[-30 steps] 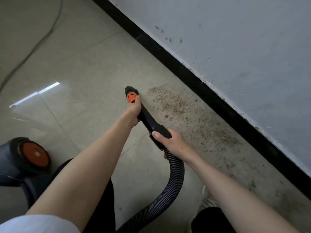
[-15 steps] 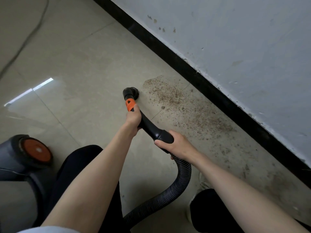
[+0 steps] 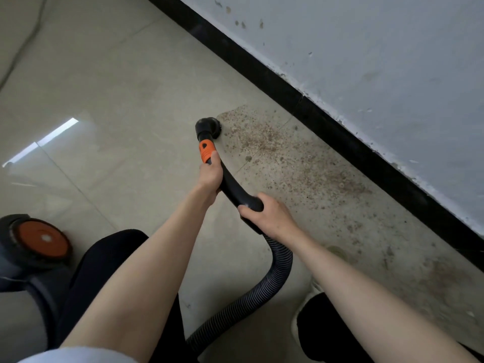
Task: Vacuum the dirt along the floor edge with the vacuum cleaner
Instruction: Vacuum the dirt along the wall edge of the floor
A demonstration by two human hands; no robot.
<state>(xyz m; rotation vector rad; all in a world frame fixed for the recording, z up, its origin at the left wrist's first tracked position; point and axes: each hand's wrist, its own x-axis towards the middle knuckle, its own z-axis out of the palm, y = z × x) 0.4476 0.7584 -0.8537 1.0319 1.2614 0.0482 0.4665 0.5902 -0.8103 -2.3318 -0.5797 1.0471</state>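
Note:
A black curved vacuum handle (image 3: 235, 189) with an orange collar (image 3: 206, 151) ends in a round black nozzle (image 3: 208, 127) that sits on the tiled floor at the left end of a brown dirt patch (image 3: 301, 174). My left hand (image 3: 210, 175) grips the handle just below the orange collar. My right hand (image 3: 269, 217) grips it lower down, where the ribbed black hose (image 3: 264, 286) begins. The dirt spreads along the black skirting board (image 3: 340, 142) toward the lower right.
The vacuum body with an orange wheel (image 3: 42, 242) stands at the lower left beside my dark-trousered knees. A grey cable (image 3: 23, 45) runs across the floor at the upper left. A stained white wall (image 3: 379, 61) rises above the skirting.
The nozzle has come down to the floor and shifted right, reaching the left edge of the dirt patch. Both hands kept their grip on the handle; the view tilted slightly.

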